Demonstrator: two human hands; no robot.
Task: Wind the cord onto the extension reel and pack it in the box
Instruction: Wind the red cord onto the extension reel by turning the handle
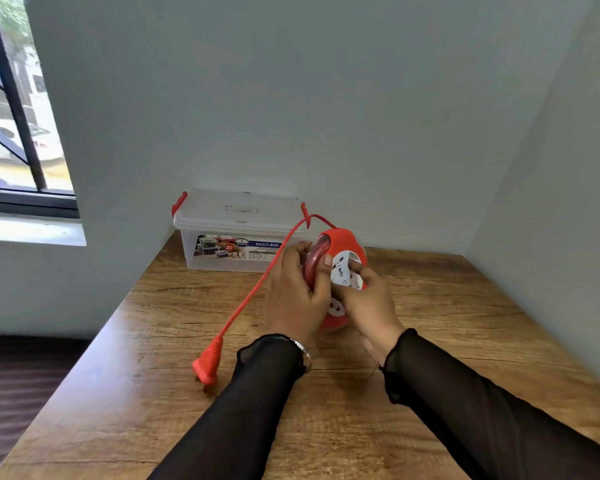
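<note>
A red extension reel (343, 244) with a white socket face stands on edge above the wooden table (447, 323). My left hand (293, 296) grips its left rim, thumb over the wound cord. My right hand (368, 299) holds the white socket face, with a finger curled into its centre. A red cord (257, 289) arcs from the top of the reel, runs down to the left and ends in a red plug (207, 363) lying on the table. The clear plastic box (238, 233) with red clips stands behind, its lid on.
The box sits at the table's back left corner against the grey wall. Another wall borders the table on the right. A barred window (18, 116) is at the far left. The table's left edge drops to a dark floor.
</note>
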